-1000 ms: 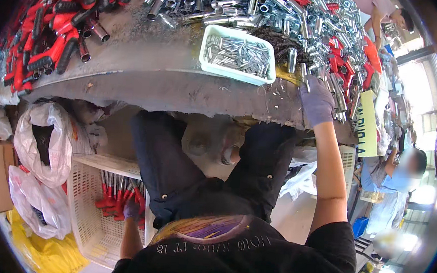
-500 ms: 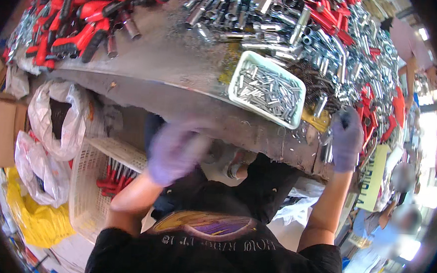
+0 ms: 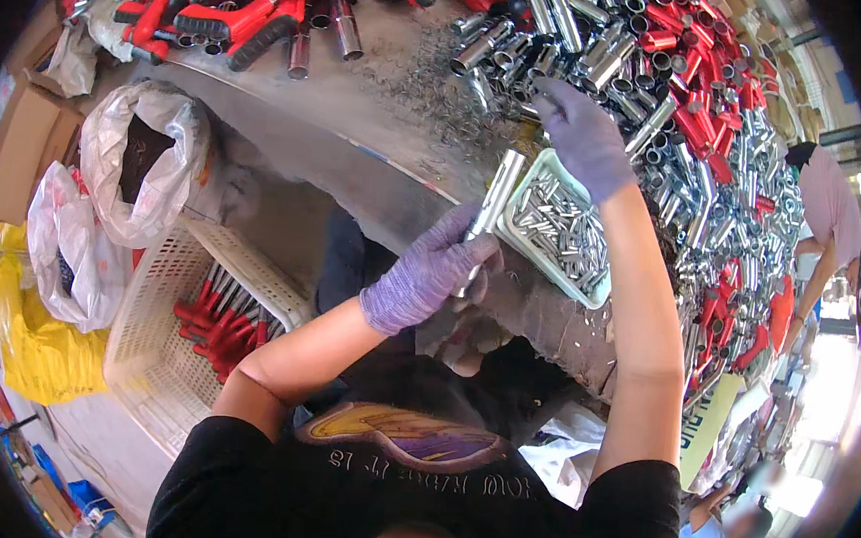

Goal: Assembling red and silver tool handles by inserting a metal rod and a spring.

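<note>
Left hand (image 3: 430, 272) nearer tray (image 3: 546, 267), with tube (image 3: 495, 199)

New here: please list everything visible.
Bench: one, grey, centre
Metal tube: one, silver, held
Tray: one, pale green, bench
Pins: many, silver, tray
Loose tubes: many, silver and red, bench right
Handles: many, red and black, bench left
Crate: one, white, left
Tools: several, red, crate
Bags: several, white and yellow, left
Sign: one, yellow, right
People: at least two, pink and blue tops, right
Left hand: one, purple-gloved, gripping tube
Right hand: one, purple-gloved, near tray
</note>
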`<state>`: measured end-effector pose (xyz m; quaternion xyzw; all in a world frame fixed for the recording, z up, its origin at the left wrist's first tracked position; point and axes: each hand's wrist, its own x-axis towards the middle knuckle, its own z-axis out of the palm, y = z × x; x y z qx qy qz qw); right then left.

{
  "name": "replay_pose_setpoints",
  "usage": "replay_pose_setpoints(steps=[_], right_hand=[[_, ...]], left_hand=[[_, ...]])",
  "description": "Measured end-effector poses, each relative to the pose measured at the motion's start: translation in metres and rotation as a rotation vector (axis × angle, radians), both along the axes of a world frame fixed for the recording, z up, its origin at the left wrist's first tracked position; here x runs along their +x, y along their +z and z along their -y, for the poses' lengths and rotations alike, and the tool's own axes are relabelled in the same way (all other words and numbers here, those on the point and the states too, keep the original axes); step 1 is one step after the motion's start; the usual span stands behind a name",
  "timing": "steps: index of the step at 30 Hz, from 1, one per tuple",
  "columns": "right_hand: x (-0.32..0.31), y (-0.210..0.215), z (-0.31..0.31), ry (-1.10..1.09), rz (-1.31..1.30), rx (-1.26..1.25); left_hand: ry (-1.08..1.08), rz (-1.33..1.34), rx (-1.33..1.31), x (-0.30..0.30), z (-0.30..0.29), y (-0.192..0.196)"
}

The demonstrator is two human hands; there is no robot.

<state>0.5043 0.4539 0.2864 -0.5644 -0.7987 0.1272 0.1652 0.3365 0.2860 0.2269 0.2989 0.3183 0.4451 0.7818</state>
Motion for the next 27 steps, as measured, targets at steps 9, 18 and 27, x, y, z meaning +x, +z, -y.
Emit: replay_pose_setpoints(steps=[9,18,27], right_hand=[[0.003,0.029,-0.035,0.012,-0.277,-0.260],[0.017,0.061,-0.010,-0.137,-0.179,0.221],[-0.015,0.053,0.056,-0.037,-0.496,-0.202]], left_hand=[[0.249,-0.336,0.543,-0.014,-0.046,-0.007],[0.112,-0.510,0.515,-0.017,-0.054,-0.010],[0.198,-0.674,0.635,-0.009,-0.056,-0.023]])
